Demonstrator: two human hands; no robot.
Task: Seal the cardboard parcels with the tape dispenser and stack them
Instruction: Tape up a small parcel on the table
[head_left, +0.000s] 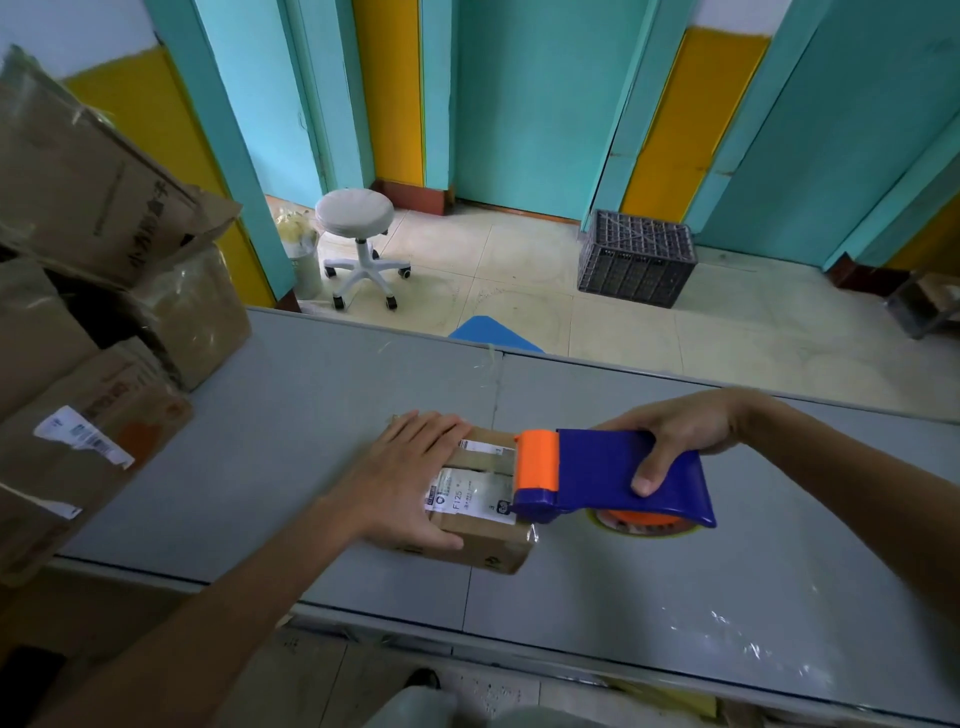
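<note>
A small brown cardboard parcel (485, 543) with a white shipping label lies on the grey table (322, 415), near its middle. My left hand (410, 478) rests flat on the parcel's left half, fingers spread, thumb down its near side. My right hand (675, 441) grips a blue tape dispenser (613, 475) with an orange roller head. The orange head touches the parcel's right top edge. The roll of tape shows orange under the dispenser's rear.
A pile of larger cardboard boxes (93, 322) crowds the table's left end. Beyond the table's far edge stand a white wheeled stool (358, 244), a dark plastic crate (636, 257) and a blue object (493, 332) on the tiled floor.
</note>
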